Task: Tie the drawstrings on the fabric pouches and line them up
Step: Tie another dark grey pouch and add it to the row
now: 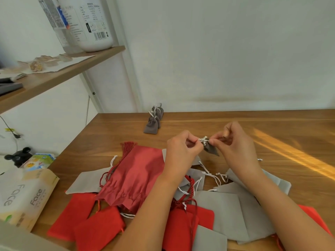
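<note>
A small dark grey pouch (211, 149) hangs in the air above the table, its neck cinched by a white drawstring (204, 139). My left hand (181, 151) pinches the string on the left side and my right hand (233, 142) pinches it on the right. Several tied grey pouches (154, 121) stand in a row at the back of the wooden table (272, 127). Below my arms lies a loose pile of flat pouches: a large dark red one (137, 176), bright red ones (87, 223) and light grey ones (228, 211).
A tissue pack marked "Face" (25, 198) sits at the table's left edge, with a small colourful box (39, 161) behind it. A wooden shelf (59, 69) with bottles juts out at upper left. A white wall stands behind the table.
</note>
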Action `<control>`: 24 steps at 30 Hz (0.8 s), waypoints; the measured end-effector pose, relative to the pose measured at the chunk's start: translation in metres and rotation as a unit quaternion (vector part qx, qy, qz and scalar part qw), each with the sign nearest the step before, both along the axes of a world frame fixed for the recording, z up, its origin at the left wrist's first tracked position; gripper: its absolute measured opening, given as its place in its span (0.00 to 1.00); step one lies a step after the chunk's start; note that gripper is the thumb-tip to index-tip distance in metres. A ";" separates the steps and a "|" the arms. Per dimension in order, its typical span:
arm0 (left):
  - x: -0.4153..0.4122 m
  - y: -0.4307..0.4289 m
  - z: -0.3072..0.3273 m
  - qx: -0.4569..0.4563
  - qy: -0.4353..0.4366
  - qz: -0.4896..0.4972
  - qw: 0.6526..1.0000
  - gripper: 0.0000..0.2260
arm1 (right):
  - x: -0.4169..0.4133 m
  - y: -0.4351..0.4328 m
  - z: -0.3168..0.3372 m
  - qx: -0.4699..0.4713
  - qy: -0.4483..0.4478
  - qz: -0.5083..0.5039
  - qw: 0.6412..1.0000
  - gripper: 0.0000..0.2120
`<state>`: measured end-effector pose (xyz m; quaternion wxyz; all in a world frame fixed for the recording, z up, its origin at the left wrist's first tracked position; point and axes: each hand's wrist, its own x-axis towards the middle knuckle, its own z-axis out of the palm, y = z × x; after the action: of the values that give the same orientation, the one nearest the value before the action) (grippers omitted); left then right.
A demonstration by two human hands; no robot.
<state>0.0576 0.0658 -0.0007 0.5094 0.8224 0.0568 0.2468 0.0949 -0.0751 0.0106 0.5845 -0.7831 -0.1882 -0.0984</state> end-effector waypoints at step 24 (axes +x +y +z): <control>-0.004 -0.020 0.006 0.101 -0.062 -0.141 0.983 0.07 | 0.019 -0.008 -0.011 -0.130 -0.184 0.044 0.973 0.11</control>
<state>0.0539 0.0463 0.0057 0.4564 0.8522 -0.1164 0.2277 0.1144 -0.0835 -0.0003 0.4369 -0.8117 -0.3379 -0.1902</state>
